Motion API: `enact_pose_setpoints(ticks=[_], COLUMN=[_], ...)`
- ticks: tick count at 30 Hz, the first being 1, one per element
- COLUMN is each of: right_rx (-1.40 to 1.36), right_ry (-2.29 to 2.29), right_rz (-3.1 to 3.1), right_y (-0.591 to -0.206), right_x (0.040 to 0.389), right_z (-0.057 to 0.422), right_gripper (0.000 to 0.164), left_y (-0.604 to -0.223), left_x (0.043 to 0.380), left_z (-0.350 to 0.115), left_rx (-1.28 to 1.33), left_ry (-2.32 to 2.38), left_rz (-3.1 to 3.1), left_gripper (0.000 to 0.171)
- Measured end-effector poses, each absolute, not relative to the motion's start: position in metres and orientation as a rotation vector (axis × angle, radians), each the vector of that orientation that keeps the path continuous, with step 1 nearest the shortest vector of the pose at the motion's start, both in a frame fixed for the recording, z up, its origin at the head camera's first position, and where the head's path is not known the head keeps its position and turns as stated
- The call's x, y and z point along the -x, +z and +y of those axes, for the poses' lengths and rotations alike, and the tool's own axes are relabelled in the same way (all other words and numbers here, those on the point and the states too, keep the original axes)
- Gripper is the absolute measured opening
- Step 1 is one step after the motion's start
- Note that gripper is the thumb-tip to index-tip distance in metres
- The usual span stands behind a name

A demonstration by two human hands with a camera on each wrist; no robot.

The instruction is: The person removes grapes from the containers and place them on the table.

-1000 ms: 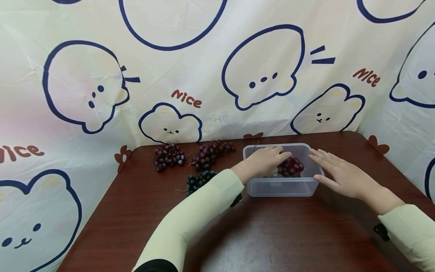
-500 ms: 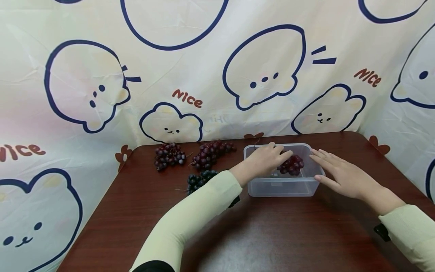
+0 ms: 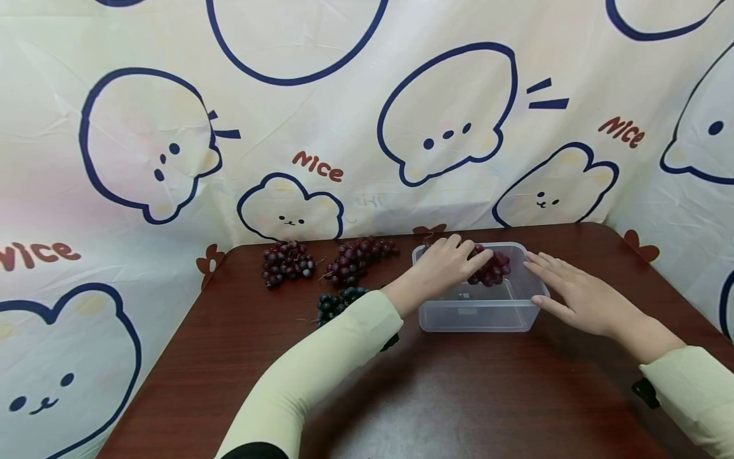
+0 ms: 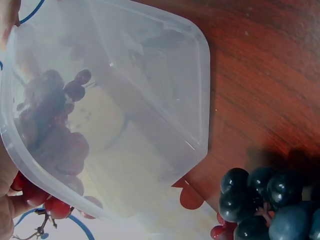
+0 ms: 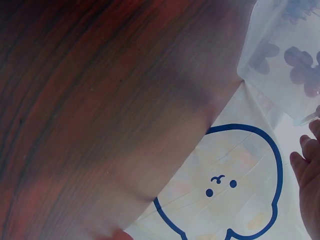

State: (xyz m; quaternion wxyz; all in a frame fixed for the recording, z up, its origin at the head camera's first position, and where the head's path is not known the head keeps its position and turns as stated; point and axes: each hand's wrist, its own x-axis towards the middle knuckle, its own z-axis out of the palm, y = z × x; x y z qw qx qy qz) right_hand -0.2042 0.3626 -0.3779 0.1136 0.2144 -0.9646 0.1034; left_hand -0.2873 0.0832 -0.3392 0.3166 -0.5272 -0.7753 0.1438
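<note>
My left hand reaches over a clear plastic box and grips a bunch of red grapes. In the head view the bunch hangs over the box's inside, above its bottom, partly covered by my fingers. Through the box's cloudy wall, the left wrist view shows the dark grapes; several bright red ones and a bare stem stick out past the rim beside my fingertips. With fingers fairly straight, my right hand rests against the box's right rim. In the right wrist view its fingers appear beside the box corner.
Left of the box lie two dark red grape bunches, one farther left and one nearer the middle. A black grape bunch is partly behind my left sleeve. A cartoon-printed cloth hangs behind the brown table.
My left hand and the red grape bunch have risen from the box's bottom and shifted slightly toward its back. My right hand has stayed at the right rim.
</note>
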Motion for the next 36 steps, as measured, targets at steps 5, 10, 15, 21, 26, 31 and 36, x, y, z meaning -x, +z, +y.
enact_pose_setpoints(ticks=[5, 10, 15, 21, 26, 31, 36], right_rx=[-0.630, -0.629, -0.634, -0.618, -0.624, -0.635, -0.636], right_ry=[0.309, 0.307, 0.285, 0.292, 0.286, 0.281, 0.288], right_rz=[-2.829, -2.836, -2.834, -2.841, -2.845, -2.836, -2.836], right_y=[-0.377, -0.376, -0.376, -0.376, -0.376, -0.376, -0.376], right_x=[0.204, 0.203, 0.203, 0.203, 0.203, 0.203, 0.203], right_z=[0.362, 0.362, 0.362, 0.361, 0.362, 0.361, 0.362], right_gripper=[0.068, 0.068, 0.069, 0.070, 0.070, 0.070, 0.069], left_y=[-0.338, -0.338, -0.337, -0.334, -0.330, -0.326, -0.325], left_x=[0.287, 0.288, 0.287, 0.286, 0.285, 0.284, 0.285], left_z=[0.080, 0.075, 0.071, 0.071, 0.069, 0.064, 0.059], left_rx=[1.368, 1.353, 1.332, 1.281, 1.254, 1.243, 1.227], left_ry=[0.396, 0.371, 0.344, 0.327, 0.309, 0.291, 0.289], left_rz=[-1.998, -1.946, -1.895, -1.847, -1.837, -1.845, -1.815], left_gripper=[0.042, 0.042, 0.041, 0.038, 0.037, 0.039, 0.037])
